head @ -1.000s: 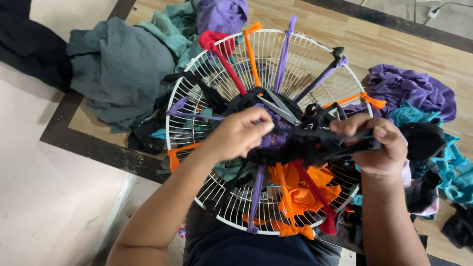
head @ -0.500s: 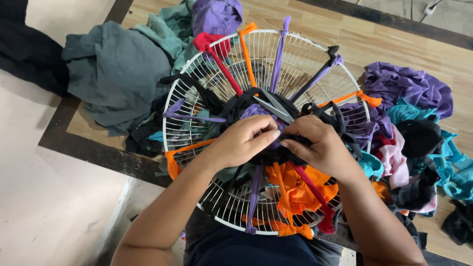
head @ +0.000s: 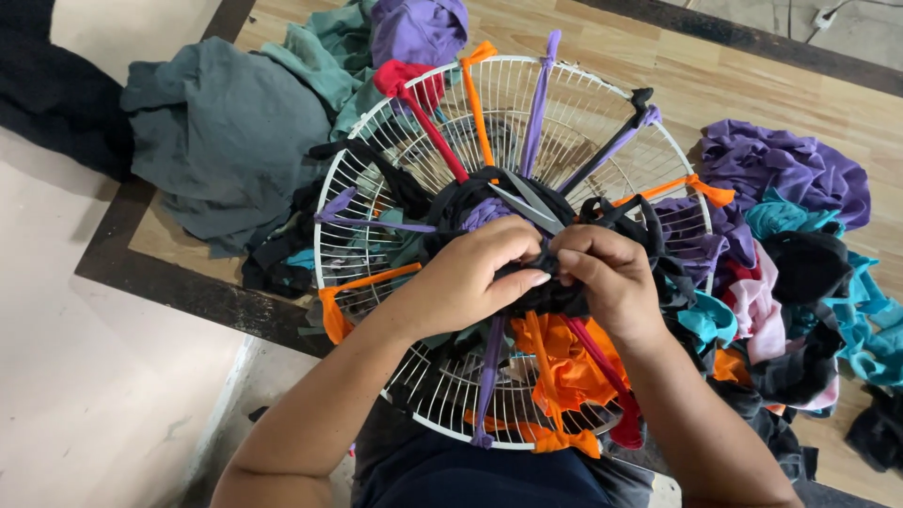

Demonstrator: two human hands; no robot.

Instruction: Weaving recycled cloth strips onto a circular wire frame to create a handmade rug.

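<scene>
A round white wire fan guard [head: 583,103] rests on my lap, with strips of purple, orange, red and black cloth tied across it like spokes. At its centre my left hand [head: 475,273] and my right hand [head: 607,277] meet, both pinching the same black cloth strip [head: 550,292], fingertips almost touching. A pair of scissors [head: 527,207] lies on the guard just above my hands. Orange cloth [head: 564,367] bunches under my right wrist.
A grey-green cloth heap [head: 221,132] lies to the left on the wooden floor. Purple fabric [head: 785,165] and teal, pink and black scraps pile at the right. A dark border strip [head: 179,282] separates the wood from pale floor at lower left.
My right hand has moved left from the guard's right side to the centre, joining my left hand on the black strip. The stretched strip is now bunched between them.
</scene>
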